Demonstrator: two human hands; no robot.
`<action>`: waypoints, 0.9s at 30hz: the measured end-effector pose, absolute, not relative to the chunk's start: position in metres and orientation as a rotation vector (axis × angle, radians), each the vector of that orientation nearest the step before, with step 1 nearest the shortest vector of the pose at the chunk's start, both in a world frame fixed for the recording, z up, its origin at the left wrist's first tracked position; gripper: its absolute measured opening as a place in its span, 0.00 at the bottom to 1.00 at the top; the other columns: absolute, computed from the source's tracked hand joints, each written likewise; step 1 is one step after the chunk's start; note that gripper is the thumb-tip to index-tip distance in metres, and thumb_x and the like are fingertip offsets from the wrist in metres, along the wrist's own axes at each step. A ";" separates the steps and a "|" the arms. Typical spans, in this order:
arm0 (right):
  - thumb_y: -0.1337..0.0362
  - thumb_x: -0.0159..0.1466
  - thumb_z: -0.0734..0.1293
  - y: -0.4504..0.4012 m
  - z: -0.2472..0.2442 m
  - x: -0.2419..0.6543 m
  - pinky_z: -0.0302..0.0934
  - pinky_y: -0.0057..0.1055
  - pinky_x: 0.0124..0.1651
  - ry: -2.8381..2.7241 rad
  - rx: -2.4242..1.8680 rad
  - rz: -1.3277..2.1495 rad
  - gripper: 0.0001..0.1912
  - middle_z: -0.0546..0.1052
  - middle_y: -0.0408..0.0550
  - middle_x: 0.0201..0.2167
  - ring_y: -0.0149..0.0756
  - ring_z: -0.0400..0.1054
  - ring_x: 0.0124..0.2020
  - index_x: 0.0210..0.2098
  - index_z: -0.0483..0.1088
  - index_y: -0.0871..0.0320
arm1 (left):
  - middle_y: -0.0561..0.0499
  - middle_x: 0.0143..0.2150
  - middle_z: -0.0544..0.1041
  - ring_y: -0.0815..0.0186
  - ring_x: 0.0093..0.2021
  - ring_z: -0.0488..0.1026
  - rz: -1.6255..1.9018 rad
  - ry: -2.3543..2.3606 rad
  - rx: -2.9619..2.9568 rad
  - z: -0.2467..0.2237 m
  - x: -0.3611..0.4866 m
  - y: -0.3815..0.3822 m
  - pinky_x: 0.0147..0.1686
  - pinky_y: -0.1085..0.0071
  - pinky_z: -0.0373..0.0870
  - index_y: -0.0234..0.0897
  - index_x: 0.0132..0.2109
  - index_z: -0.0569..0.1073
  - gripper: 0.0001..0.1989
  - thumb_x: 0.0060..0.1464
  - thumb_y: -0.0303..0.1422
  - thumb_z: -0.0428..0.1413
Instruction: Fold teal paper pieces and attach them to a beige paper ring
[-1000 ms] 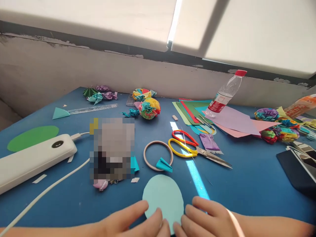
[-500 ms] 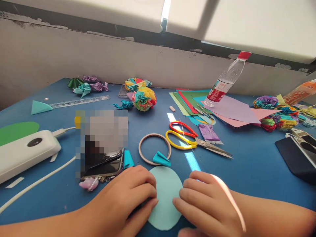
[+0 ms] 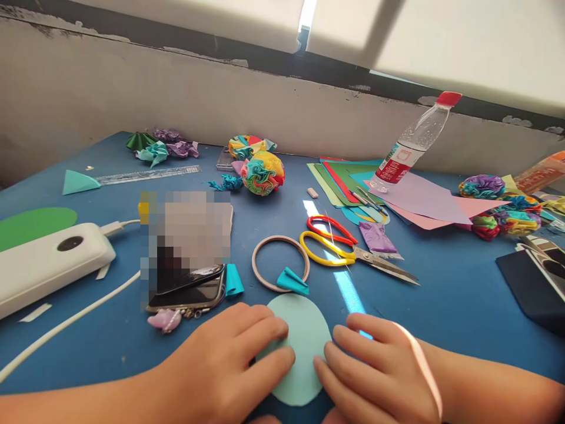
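Observation:
A light aqua paper circle lies flat on the blue table in front of me. My left hand rests on its left side, fingers slightly bent and apart, fingertips on the paper. From the opposite side, the stretched fingers of my right hand touch the circle's right edge. Both thumbs are mostly cut off by the lower frame edge. Just beyond the circle is a thin ring, like a nearly used-up tape roll, with a folded teal paper piece across its rim. Another teal piece stands beside the phone.
Scissors with red and yellow handles lie beyond the ring, near a purple packet. A tilted bottle stands by coloured paper sheets. At left are a phone, a white power bank and its cable.
The left hand's fingers have shifted slightly right and opened a little over the circle. The right hand stays at the right edge. The whole view has shifted slightly.

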State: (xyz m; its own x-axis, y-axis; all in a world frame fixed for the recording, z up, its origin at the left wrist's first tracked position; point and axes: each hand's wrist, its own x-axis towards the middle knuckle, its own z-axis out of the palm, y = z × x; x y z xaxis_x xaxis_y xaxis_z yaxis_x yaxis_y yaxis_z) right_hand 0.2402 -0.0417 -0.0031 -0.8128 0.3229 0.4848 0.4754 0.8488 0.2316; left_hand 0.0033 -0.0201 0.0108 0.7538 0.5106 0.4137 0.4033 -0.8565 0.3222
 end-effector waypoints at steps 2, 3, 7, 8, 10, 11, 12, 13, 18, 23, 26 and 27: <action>0.57 0.63 0.65 -0.052 -0.009 0.243 0.62 0.38 0.33 -2.558 -0.696 -0.543 0.12 0.73 0.46 0.25 0.37 0.68 0.30 0.34 0.74 0.61 | 0.44 0.40 0.76 0.58 0.41 0.72 0.758 0.694 2.809 0.009 0.004 -0.021 0.41 0.63 0.70 0.33 0.42 0.73 0.16 0.64 0.38 0.44; 0.59 0.62 0.66 -0.056 -0.011 0.244 0.62 0.38 0.33 -2.548 -0.713 -0.583 0.11 0.74 0.46 0.25 0.37 0.69 0.31 0.33 0.74 0.61 | 0.44 0.38 0.76 0.58 0.41 0.72 0.781 0.696 2.826 0.008 0.005 -0.022 0.42 0.63 0.70 0.32 0.42 0.74 0.16 0.64 0.36 0.44; 0.64 0.60 0.68 -0.065 -0.011 0.247 0.61 0.40 0.33 -2.621 -0.687 -0.757 0.05 0.76 0.47 0.28 0.41 0.69 0.34 0.32 0.75 0.59 | 0.45 0.34 0.76 0.59 0.39 0.72 0.832 0.666 2.873 0.004 0.008 -0.021 0.40 0.64 0.71 0.31 0.38 0.75 0.12 0.63 0.28 0.47; 0.65 0.59 0.69 -0.064 -0.009 0.248 0.61 0.41 0.34 -2.639 -0.691 -0.775 0.03 0.76 0.48 0.28 0.42 0.69 0.35 0.31 0.75 0.59 | 0.45 0.34 0.76 0.59 0.38 0.72 0.836 0.651 2.878 0.004 0.009 -0.020 0.40 0.64 0.72 0.31 0.37 0.75 0.12 0.62 0.27 0.47; 0.69 0.57 0.70 -0.058 -0.003 0.248 0.61 0.41 0.33 -2.655 -0.649 -0.775 0.01 0.76 0.47 0.27 0.42 0.70 0.34 0.30 0.74 0.59 | 0.45 0.33 0.76 0.60 0.37 0.72 0.851 0.616 2.891 0.006 0.009 -0.020 0.38 0.64 0.72 0.31 0.37 0.74 0.13 0.62 0.26 0.46; 0.70 0.56 0.71 -0.054 0.001 0.247 0.61 0.40 0.32 -2.665 -0.584 -0.766 0.02 0.76 0.47 0.26 0.42 0.70 0.33 0.30 0.74 0.59 | 0.45 0.34 0.76 0.60 0.36 0.72 0.870 0.599 2.895 0.008 0.009 -0.020 0.38 0.64 0.72 0.31 0.37 0.74 0.13 0.62 0.25 0.45; 0.70 0.56 0.71 -0.050 0.004 0.247 0.60 0.39 0.31 -2.667 -0.496 -0.765 0.02 0.75 0.46 0.25 0.41 0.70 0.32 0.30 0.74 0.60 | 0.45 0.34 0.76 0.60 0.36 0.72 0.881 0.585 2.902 0.009 0.010 -0.019 0.37 0.64 0.73 0.30 0.38 0.74 0.12 0.62 0.25 0.45; 0.68 0.56 0.72 -0.045 0.007 0.247 0.59 0.38 0.29 -2.675 -0.399 -0.773 0.03 0.75 0.46 0.24 0.40 0.70 0.31 0.30 0.74 0.60 | 0.45 0.35 0.76 0.60 0.36 0.72 0.890 0.583 2.895 0.009 0.010 -0.019 0.38 0.63 0.73 0.30 0.39 0.74 0.12 0.62 0.24 0.45; 0.61 0.57 0.71 -0.022 0.019 0.248 0.52 0.34 0.23 -2.645 -0.117 -0.776 0.10 0.72 0.45 0.20 0.35 0.67 0.23 0.28 0.74 0.64 | 0.44 0.35 0.75 0.59 0.37 0.72 0.812 0.590 2.858 0.008 0.007 -0.019 0.39 0.63 0.73 0.32 0.39 0.72 0.10 0.61 0.33 0.49; 0.63 0.58 0.70 -0.013 0.020 0.249 0.42 0.34 0.21 -2.657 -0.171 -0.557 0.13 0.66 0.43 0.15 0.30 0.58 0.17 0.21 0.69 0.63 | 0.47 0.31 0.73 0.64 0.34 0.72 0.855 0.501 2.927 0.012 0.004 -0.016 0.37 0.69 0.73 0.34 0.37 0.71 0.07 0.61 0.28 0.49; 0.63 0.59 0.69 -0.010 0.016 0.249 0.37 0.34 0.22 -2.679 -0.237 -0.406 0.16 0.63 0.41 0.14 0.28 0.53 0.16 0.18 0.65 0.61 | 0.47 0.29 0.73 0.64 0.34 0.72 0.836 0.436 2.978 0.016 0.003 -0.015 0.36 0.70 0.73 0.34 0.35 0.70 0.10 0.61 0.25 0.46; 0.62 0.60 0.69 -0.010 0.014 0.249 0.37 0.34 0.22 -2.680 -0.245 -0.381 0.17 0.63 0.41 0.13 0.28 0.52 0.16 0.17 0.65 0.61 | 0.47 0.28 0.72 0.64 0.34 0.72 0.831 0.419 2.989 0.016 0.003 -0.015 0.36 0.70 0.73 0.33 0.34 0.70 0.11 0.61 0.24 0.45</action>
State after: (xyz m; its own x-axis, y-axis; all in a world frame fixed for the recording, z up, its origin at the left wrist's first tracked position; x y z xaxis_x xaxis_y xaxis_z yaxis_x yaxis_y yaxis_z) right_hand 0.2489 -0.0096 0.0145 -0.8960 0.1121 0.4297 0.2275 0.9469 0.2272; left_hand 0.0030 -0.0149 0.0164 0.8232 0.2586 0.5054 0.2528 -0.9641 0.0815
